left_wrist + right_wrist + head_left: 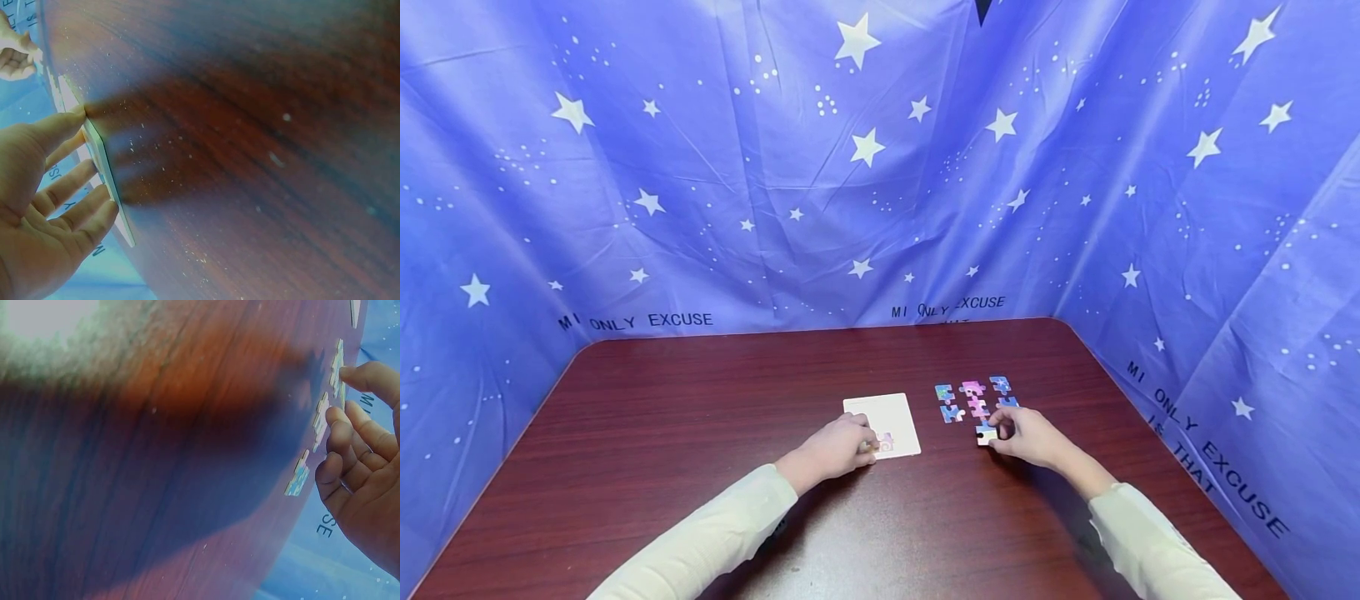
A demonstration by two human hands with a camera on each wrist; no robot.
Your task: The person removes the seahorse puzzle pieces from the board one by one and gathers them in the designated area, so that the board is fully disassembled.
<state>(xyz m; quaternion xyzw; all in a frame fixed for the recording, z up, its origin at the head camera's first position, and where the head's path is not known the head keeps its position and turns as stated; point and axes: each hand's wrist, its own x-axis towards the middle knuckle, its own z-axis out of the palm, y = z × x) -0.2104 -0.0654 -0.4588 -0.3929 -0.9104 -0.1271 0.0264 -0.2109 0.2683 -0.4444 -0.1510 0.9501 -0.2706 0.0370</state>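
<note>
A pale square puzzle board (pixel 892 414) lies on the table, with a pink-patterned puzzle piece (pixel 887 442) near its front edge. My left hand (pixel 837 444) rests at the board's left front part, fingertips beside that piece. In the left wrist view, the left thumb and fingers touch the edge of the board (pixel 103 156), fingers spread. With thumb and index finger, my right hand (pixel 1033 436) pinches a pale puzzle piece (pixel 985 434) with blue on top and a dark spot. In the right wrist view, the thumb tip overlaps that piece (pixel 336 365).
Several blue and pink puzzle pieces (pixel 973 389) lie in loose rows just beyond my right hand, which partly covers one. The dark red wooden table (pixel 715 400) extends to both sides. A blue star-printed curtain (pixel 805 192) encloses its back and sides.
</note>
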